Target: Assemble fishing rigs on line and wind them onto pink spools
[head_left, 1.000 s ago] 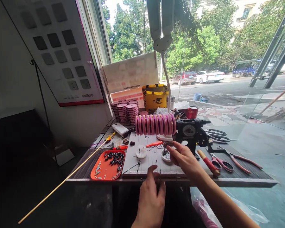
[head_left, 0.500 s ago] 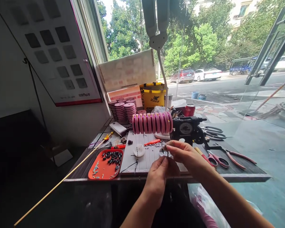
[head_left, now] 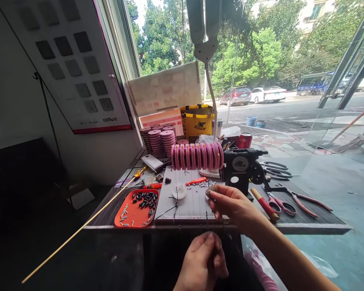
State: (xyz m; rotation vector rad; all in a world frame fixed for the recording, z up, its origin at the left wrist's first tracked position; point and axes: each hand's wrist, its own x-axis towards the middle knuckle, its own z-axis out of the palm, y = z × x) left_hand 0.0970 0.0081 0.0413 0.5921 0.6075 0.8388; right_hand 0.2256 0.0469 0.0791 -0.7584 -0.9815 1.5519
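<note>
My left hand (head_left: pixel 204 258) is low, below the table's front edge, with thumb and fingers pinched on a thin dark line (head_left: pixel 206 217) that runs down to it. Higher up and to the right, my right hand (head_left: pixel 230 199) is closed at the fingertips beside that line, over a small round dish (head_left: pixel 206 193) it partly covers. What those fingertips hold is too small to make out. Behind the hands, a row of pink spools (head_left: pixel 197 157) sits on a black winding machine (head_left: pixel 241 165). Thin lines run from the spools down over a white board (head_left: pixel 165 208).
On the left is a red tray (head_left: pixel 121 220) of small black pieces. A white disc (head_left: pixel 179 192) and small pale beads (head_left: pixel 202 184) lie on the board. Pink-handled scissors (head_left: pixel 286 208) and pliers (head_left: pixel 306 205) lie right. A long thin stick (head_left: pixel 79 230) juts past the table's left edge.
My left hand has moved down, away from the right hand, to below the table edge. My right hand stays near the dish. The view has shifted slightly.
</note>
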